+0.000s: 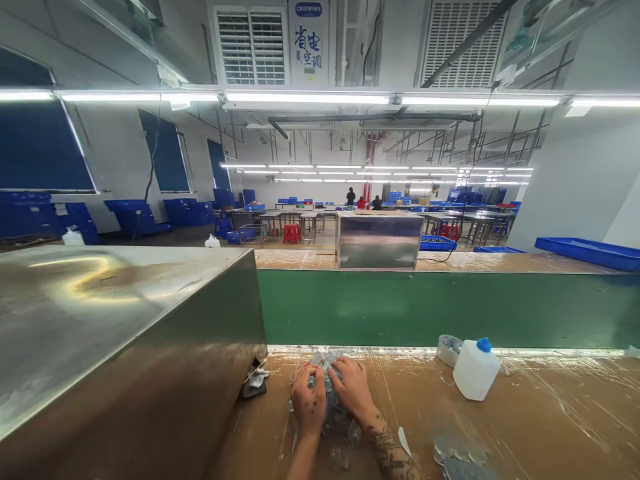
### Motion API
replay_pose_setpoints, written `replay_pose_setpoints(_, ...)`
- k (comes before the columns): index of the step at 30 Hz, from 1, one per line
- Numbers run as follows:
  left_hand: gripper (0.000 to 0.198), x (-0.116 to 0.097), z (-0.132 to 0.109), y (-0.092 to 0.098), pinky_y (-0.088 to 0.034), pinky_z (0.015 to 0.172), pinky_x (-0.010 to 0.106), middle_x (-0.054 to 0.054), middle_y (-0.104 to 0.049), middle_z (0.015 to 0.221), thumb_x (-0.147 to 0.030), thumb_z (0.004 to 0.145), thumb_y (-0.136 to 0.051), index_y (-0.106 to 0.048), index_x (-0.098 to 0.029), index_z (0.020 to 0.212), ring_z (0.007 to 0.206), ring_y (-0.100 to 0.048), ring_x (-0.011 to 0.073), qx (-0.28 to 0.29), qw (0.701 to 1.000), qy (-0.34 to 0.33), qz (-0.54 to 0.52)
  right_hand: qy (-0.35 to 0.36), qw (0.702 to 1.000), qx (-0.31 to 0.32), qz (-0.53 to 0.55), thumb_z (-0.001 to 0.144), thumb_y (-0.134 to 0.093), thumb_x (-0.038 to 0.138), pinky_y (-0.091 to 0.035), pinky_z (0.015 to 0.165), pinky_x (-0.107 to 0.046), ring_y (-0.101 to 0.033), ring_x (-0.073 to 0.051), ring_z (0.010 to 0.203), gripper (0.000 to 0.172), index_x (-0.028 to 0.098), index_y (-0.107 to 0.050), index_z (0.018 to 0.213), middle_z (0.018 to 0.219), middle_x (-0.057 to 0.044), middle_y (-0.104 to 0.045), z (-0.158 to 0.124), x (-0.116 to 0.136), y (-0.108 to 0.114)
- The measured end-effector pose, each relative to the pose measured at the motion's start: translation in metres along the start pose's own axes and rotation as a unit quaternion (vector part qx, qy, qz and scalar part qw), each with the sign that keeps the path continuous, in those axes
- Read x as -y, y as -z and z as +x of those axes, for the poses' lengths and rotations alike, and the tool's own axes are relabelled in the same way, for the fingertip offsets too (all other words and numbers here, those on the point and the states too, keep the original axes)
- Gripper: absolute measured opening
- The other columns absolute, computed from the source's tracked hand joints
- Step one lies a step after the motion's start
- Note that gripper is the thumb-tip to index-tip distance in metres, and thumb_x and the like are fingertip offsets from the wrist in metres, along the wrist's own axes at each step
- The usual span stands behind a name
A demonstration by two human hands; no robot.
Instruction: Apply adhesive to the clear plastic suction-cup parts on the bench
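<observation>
Where the two forearms come in side by side over the brown desk (400, 373), the clear pieces (336, 420) lie heaped between and beneath the hands, spreading from just beyond the fingertips back toward the wearer. The heap's longer run goes near to far, roughly in line with the arms, so the far end sits right under the fingers while the near end trails behind the wrists, with the right wrist just beside it. Left hand (309, 400) and right hand (353, 387) are about equally close to the far end, each bent over its own side, thumbs turned inward toward one another. Each grip looks narrow, fingers curled down against the clear pieces; whether either one has a piece pinched or merely rests on them, I cannot tell. To the right, well apart from the heap, stand a white bottle (477, 370) with a blue cap (484, 345) and a tape roll (449, 351); a white strip (405, 442) lies nearer, beside the right forearm.
</observation>
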State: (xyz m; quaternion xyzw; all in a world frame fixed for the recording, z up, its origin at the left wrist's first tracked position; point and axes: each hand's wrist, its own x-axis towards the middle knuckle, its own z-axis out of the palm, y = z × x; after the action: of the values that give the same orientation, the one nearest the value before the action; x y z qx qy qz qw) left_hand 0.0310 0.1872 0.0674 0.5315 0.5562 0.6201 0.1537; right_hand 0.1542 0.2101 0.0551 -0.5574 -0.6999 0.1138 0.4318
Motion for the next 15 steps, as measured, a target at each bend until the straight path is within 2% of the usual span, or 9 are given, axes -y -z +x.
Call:
replay_pose_setpoints(3,0.026,-0.002,0.0,0.029,-0.051,0.1,0.049,0.01,-0.076,0.096,-0.043,0.087,-0.052,-0.068,-0.027,0.075,0.11,-0.066,0.0326,0.061,0.997,-0.047,0.006,0.002,1.0,0.011,0.004,0.09,-0.057,0.036,-0.039,0.102,-0.048,-0.064,-0.031,0.115,0.027,0.029,-0.077,0.107,0.117,-0.007,-0.075,-0.008,-0.002,0.018)
replay_pose_setpoints(5,0.022,0.002,-0.006,0.052,-0.044,0.109,0.053,0.01,-0.075,0.113,-0.047,0.078,-0.068,-0.075,-0.028,0.086,0.125,-0.059,0.0365,0.119,0.989,-0.073,0.043,-0.001,1.0,0.014,0.01,0.091,-0.056,0.038,-0.039,0.104,-0.048,-0.062,-0.031,0.12,0.031,0.03,-0.074,0.115,0.125,-0.008,-0.072,-0.02,-0.004,0.033)
replay_pose_setpoints(7,0.053,0.007,-0.018,0.069,-0.031,0.118,0.063,0.013,-0.065,0.139,-0.051,0.063,-0.082,-0.076,-0.031,0.112,0.142,-0.042,0.0431,0.204,0.966,-0.069,0.141,-0.007,1.0,0.016,0.014,0.091,-0.058,0.039,-0.04,0.105,-0.049,-0.059,-0.031,0.125,0.035,0.03,-0.072,0.122,0.131,-0.008,-0.069,-0.037,-0.007,0.048)
replay_pose_setpoints(8,0.073,0.009,-0.025,0.074,-0.024,0.12,0.066,0.014,-0.055,0.15,-0.052,0.057,-0.086,-0.07,-0.032,0.126,0.148,-0.033,0.0446,0.254,0.944,-0.06,0.2,-0.012,1.0,0.017,0.017,0.089,-0.061,0.04,-0.041,0.106,-0.049,-0.057,-0.032,0.126,0.038,0.031,-0.071,0.124,0.132,-0.008,-0.068,-0.046,-0.007,0.055)
replay_pose_setpoints(9,0.089,0.01,-0.032,0.075,-0.018,0.121,0.067,0.015,-0.045,0.159,-0.051,0.054,-0.089,-0.061,-0.034,0.137,0.152,-0.025,0.0443,0.303,0.917,-0.051,0.256,-0.019,0.999,0.016,0.022,0.086,-0.065,0.041,-0.041,0.107,-0.05,-0.057,-0.033,0.127,0.041,0.031,-0.07,0.125,0.133,-0.008,-0.067,-0.055,-0.005,0.062)
replay_pose_setpoints(11,0.099,0.008,-0.045,0.071,-0.012,0.122,0.067,0.013,-0.031,0.166,-0.046,0.057,-0.088,-0.047,-0.037,0.147,0.155,-0.016,0.0407,0.363,0.87,-0.042,0.33,-0.036,0.999,0.003,0.041,0.083,-0.069,0.042,-0.044,0.107,-0.051,-0.058,-0.034,0.126,0.044,0.03,-0.071,0.126,0.132,-0.009,-0.068,-0.073,0.001,0.076)
replay_pose_setpoints(13,0.093,0.002,-0.05,0.061,-0.012,0.122,0.066,0.012,-0.029,0.168,-0.04,0.065,-0.083,-0.043,-0.039,0.149,0.156,-0.015,0.0381,0.373,0.851,-0.043,0.368,-0.046,0.996,-0.033,0.063,0.086,-0.067,0.044,-0.051,0.101,-0.05,-0.063,-0.033,0.12,0.039,0.03,-0.073,0.122,0.127,-0.01,-0.07,-0.092,0.007,0.095)
replay_pose_setpoints(15,0.086,-0.002,-0.048,0.05,-0.015,0.122,0.064,0.014,-0.031,0.167,-0.038,0.07,-0.079,-0.044,-0.037,0.149,0.156,-0.016,0.0379,0.363,0.844,-0.043,0.392,-0.023,0.995,-0.079,0.061,0.09,-0.063,0.044,-0.058,0.09,-0.047,-0.069,-0.032,0.108,0.029,0.031,-0.076,0.112,0.117,-0.01,-0.074,-0.118,0.004,0.123)
